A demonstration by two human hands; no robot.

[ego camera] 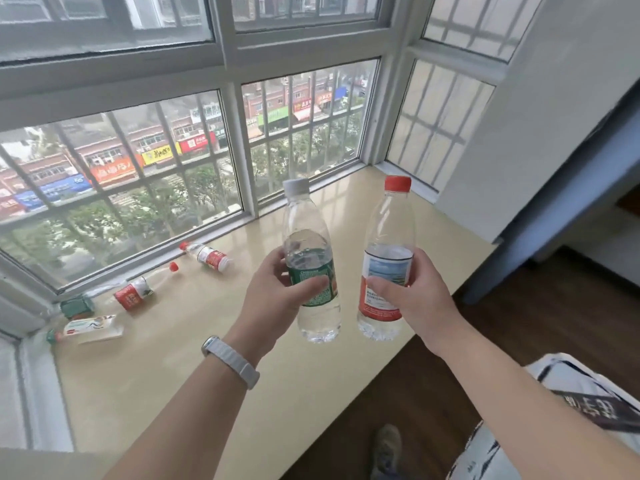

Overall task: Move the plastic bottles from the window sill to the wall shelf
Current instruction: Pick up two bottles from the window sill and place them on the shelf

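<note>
Bottles number five in all: two held up in the hands and three lying on the window sill [207, 358], with a small green object [78, 305] beside them that is too blurred to identify. The left hand [277, 296], its wrist wearing a pale watch band [230, 362], curls its fingers and thumb round the middle of the green-labelled bottle [310, 271], which has a whitish cap. The right hand [408, 292] grips the red-labelled bottle [388, 265], which has a red cap, round its label in the same way. Both held bottles are raised off the sill, side by side and just apart, with their long axes near vertical and caps up; the green-labelled one leans slightly, its cap tipped to the left. Well to the left of the left hand and farther out toward the glass, the three loose bottles lie on their sides. The nearest bottle [206, 256] has a red and white label and points its red cap left, toward the window. The middle bottle [145, 289], also red-labelled, points its red cap back toward the left hand. The farthest bottle [86, 329], with a pale label, lies with its long axis running left to right in the sill's corner. Below the right arm a shoe [388, 448] stands on dark wooden floor [433, 393].
</note>
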